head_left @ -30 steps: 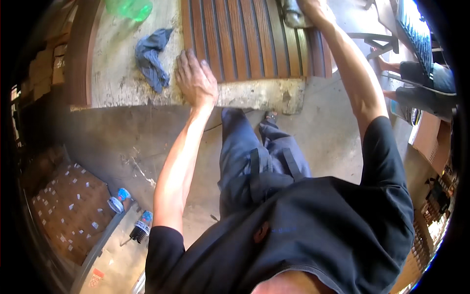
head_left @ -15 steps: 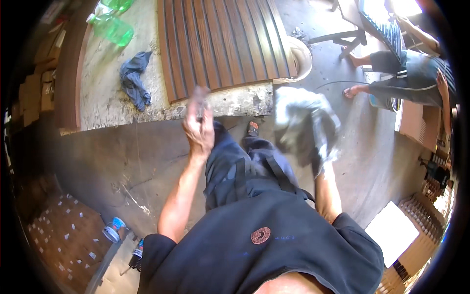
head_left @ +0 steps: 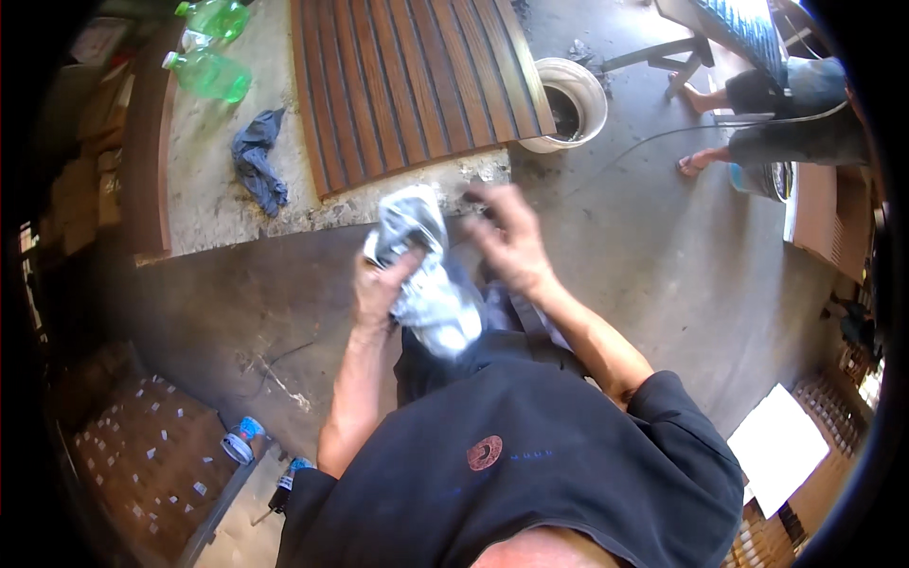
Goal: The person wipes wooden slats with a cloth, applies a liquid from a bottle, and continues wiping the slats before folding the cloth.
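Note:
A crumpled pale grey-white rag [head_left: 440,308] is bunched in my left hand [head_left: 372,287], whose thumb presses over it. The rag hangs in front of my body, just off the near edge of the worktable [head_left: 204,151]. To its right is my right hand [head_left: 514,244], empty, with its fingers apart and a little blurred. Beyond both hands lies a brown wooden panel [head_left: 407,85] with dark parallel grooves, flat on the stained tabletop. A dark blue-grey cloth [head_left: 256,161] lies crumpled left of the panel.
Two green plastic bottles [head_left: 208,76] lie at the table's far left. A white bucket [head_left: 594,99] with dark contents stands right of the table. A co-worker's legs [head_left: 795,137] and a trestle [head_left: 677,62] are farther right. Stacked brown panels [head_left: 142,445] are at lower left.
The rag has passed from my right hand to my left. My right hand has swung inward from the right side, and its fingers are now apart.

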### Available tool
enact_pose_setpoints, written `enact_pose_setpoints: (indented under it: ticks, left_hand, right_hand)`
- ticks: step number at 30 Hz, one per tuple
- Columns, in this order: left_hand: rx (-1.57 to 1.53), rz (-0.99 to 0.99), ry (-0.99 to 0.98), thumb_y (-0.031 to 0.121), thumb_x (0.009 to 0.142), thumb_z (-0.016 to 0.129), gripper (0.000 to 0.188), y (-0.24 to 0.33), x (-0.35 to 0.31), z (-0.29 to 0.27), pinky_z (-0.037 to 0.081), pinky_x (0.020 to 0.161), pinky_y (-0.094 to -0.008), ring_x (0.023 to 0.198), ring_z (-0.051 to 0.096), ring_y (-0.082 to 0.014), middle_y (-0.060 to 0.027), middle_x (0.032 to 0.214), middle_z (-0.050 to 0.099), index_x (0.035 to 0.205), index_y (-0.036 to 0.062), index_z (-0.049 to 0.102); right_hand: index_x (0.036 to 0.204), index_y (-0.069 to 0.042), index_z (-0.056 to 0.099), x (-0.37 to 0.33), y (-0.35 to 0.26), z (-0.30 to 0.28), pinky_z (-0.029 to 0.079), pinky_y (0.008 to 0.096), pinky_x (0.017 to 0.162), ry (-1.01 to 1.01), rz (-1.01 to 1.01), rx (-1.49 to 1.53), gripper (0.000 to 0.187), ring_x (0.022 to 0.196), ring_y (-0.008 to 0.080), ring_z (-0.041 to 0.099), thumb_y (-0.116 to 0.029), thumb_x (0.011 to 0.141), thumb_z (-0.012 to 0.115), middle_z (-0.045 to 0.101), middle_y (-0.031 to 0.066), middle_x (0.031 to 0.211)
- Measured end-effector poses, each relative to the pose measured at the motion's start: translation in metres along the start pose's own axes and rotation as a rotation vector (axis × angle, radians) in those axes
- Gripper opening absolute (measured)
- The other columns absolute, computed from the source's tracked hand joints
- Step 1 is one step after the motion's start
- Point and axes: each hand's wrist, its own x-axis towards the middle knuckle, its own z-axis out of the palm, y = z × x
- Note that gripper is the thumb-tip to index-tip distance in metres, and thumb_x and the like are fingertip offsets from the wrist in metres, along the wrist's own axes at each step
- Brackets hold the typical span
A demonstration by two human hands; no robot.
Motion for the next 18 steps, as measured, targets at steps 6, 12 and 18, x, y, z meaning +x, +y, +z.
enact_pose_setpoints:
  ticks: [6,12,18]
  left_hand:
    - [0.331,0.3,0.332,0.028,0.095,0.08,0.046,0.063,0.101,-0.017,0.06,0.085,-0.0354,0.093,0.075,-0.0194,-0.0102,0.107,0.077,0.128,-0.0003,0.067]
    - [1.138,0.895,0.14,0.029,0.1,0.06,0.051,0.022,0.175,0.004,0.049,0.11,-0.0541,0.13,0.059,-0.0375,-0.0245,0.148,0.057,0.147,0.0069,0.062]
    - [1.216,1.006,-0.01,0.01,0.084,0.065,0.058,0.0,0.161,0.067,0.051,0.106,-0.0498,0.124,0.053,-0.0391,-0.0236,0.149,0.053,0.141,0.0085,0.07]
  right_hand:
    - [0.159,0.0,0.046,0.096,0.087,-0.094,0.041,0.0511,0.118,0.399,-0.084,-0.624,0.068,0.138,0.0447,0.052,-0.034,0.104,0.067,0.054,0.0284,0.152]
    - [0.162,-0.002,0.042,0.131,0.108,-0.091,0.048,0.0473,0.114,0.31,0.003,-0.305,0.065,0.134,0.0443,0.063,-0.033,0.108,0.062,0.063,0.0336,0.143]
    - [0.164,-0.004,0.04,0.132,0.102,-0.101,0.044,0.0424,0.118,0.335,0.074,-0.183,0.061,0.142,0.0382,0.058,-0.025,0.111,0.058,0.059,0.0314,0.151]
